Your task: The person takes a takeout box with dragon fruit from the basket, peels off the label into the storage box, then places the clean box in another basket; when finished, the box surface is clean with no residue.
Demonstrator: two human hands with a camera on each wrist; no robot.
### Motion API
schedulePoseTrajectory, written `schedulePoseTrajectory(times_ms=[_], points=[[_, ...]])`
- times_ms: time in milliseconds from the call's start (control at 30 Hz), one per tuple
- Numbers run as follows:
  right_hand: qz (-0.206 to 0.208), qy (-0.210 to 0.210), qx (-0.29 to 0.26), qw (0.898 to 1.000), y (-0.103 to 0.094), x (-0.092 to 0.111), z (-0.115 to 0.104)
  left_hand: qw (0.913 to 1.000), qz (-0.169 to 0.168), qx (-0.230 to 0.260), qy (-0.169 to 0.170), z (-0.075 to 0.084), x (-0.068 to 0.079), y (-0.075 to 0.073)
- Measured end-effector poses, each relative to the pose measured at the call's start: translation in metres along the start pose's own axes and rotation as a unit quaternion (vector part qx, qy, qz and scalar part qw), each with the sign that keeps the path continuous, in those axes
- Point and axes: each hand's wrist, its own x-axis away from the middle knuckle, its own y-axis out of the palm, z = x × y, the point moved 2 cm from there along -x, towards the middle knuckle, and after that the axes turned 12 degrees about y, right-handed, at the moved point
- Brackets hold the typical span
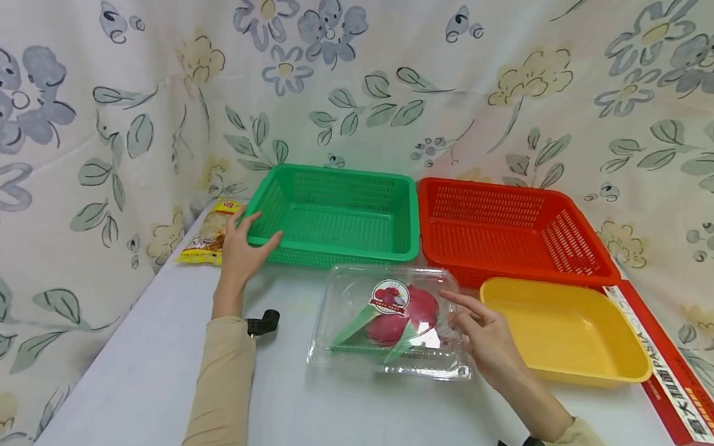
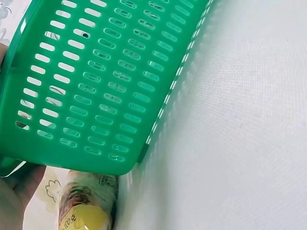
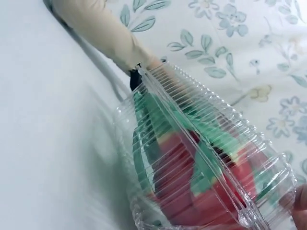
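At the front left corner of the green basket, my left hand holds the rim, thumb and fingers spread round the corner. In the left wrist view its slotted wall fills much of the frame. A clear plastic clamshell box in the middle of the table contains red-pink fruit with green leaf-like tips and bears a round label. My right hand grips the right side of this box, the index finger stretched over its lid. In the right wrist view a fingertip lies at the corner.
A yellow-ended food packet lies left of the green basket. To the right stand a red basket and a yellow tray, with a long red carton beside them. Floral cloth hangs behind the white table.
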Motion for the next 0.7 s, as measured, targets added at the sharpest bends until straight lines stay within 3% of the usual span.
schedulePoseTrajectory(times_ms=[267,467,700], points=[[0.022,0.015,0.017,1.000,0.006,-0.005,0.015,1.0000,-0.005,0.000,-0.005,0.001,-0.001,-0.002],[0.023,0.000,0.035,0.999,0.005,-0.009,0.014,0.9999,-0.010,0.005,0.004,0.003,-0.005,-0.005],[0.031,-0.015,0.074,0.997,0.004,-0.005,0.016,0.9998,-0.020,0.005,-0.002,-0.002,0.001,-0.003]])
